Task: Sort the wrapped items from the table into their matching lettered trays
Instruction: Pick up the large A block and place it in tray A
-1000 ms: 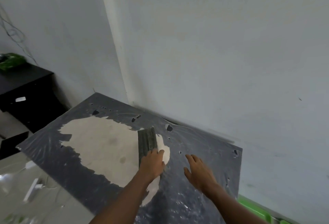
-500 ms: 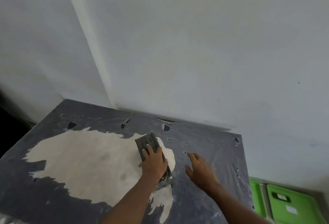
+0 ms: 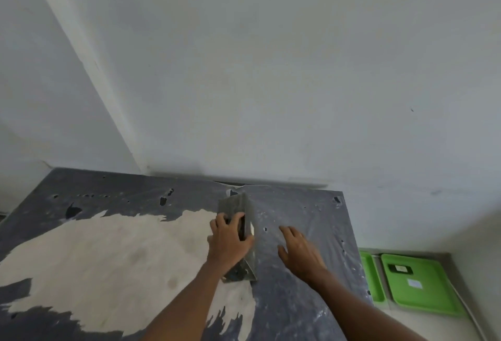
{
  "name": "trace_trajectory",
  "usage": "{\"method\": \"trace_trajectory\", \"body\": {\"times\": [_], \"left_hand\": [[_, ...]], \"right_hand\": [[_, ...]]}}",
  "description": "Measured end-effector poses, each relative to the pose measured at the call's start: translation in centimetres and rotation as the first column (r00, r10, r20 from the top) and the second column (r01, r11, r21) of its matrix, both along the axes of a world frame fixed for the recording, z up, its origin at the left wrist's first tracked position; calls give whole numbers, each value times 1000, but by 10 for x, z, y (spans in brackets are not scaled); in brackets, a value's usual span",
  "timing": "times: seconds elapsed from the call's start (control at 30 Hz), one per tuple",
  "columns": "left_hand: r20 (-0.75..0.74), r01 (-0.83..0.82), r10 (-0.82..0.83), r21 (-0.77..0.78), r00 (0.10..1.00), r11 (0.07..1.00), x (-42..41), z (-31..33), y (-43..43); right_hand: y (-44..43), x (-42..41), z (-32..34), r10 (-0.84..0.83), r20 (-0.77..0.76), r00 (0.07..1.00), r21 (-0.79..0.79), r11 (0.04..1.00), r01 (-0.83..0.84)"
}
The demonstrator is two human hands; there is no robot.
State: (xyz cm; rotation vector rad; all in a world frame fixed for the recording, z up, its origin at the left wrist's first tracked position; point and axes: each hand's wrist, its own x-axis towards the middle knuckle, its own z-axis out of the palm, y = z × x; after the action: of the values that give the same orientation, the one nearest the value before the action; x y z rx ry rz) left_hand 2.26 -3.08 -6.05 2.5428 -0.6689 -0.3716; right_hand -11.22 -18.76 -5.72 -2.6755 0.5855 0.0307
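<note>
The left hand (image 3: 229, 243) grips a long, dark grey wrapped block (image 3: 238, 229), fingers (image 3: 221, 221) curled over its top and clamped on it; the block stands tipped on one long edge on the worn dark tabletop (image 3: 303, 210), near the far right corner. The right hand (image 3: 299, 252) lies palm down just beside the block, fingers spread apart and holding nothing. Two bright green plastic trays (image 3: 423, 286) lie on the floor right of the tabletop. The nearer tray bears a dark label and a white label; their writing is too small to read.
</note>
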Motion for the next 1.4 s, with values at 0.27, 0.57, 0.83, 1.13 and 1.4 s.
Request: {"method": "trace_trajectory", "body": {"times": [0.27, 0.57, 0.83, 1.13, 1.4], "left_hand": [[-250, 332, -406, -290, 879, 898, -8, 24, -49], [-392, 316, -406, -275, 825, 908, -11, 11, -62], [-286, 379, -393, -107, 874, 919, -12, -11, -53], [-190, 317, -287, 153, 939, 936, -18, -22, -53], [-462, 152, -156, -47, 873, 987, -31, -10, -41]], "right_hand": [[-36, -12, 14, -23, 50, 998, 13, 1000, 23], [-62, -35, 0, 30, -144, 989, 62, 998, -21], [-45, -25, -16, 42, -183, 982, 72, 997, -29], [-15, -21, -21, -182, -22, 983, 135, 974, 184], [5, -2, -19, -281, -37, 959, 360, 891, 275]]}}
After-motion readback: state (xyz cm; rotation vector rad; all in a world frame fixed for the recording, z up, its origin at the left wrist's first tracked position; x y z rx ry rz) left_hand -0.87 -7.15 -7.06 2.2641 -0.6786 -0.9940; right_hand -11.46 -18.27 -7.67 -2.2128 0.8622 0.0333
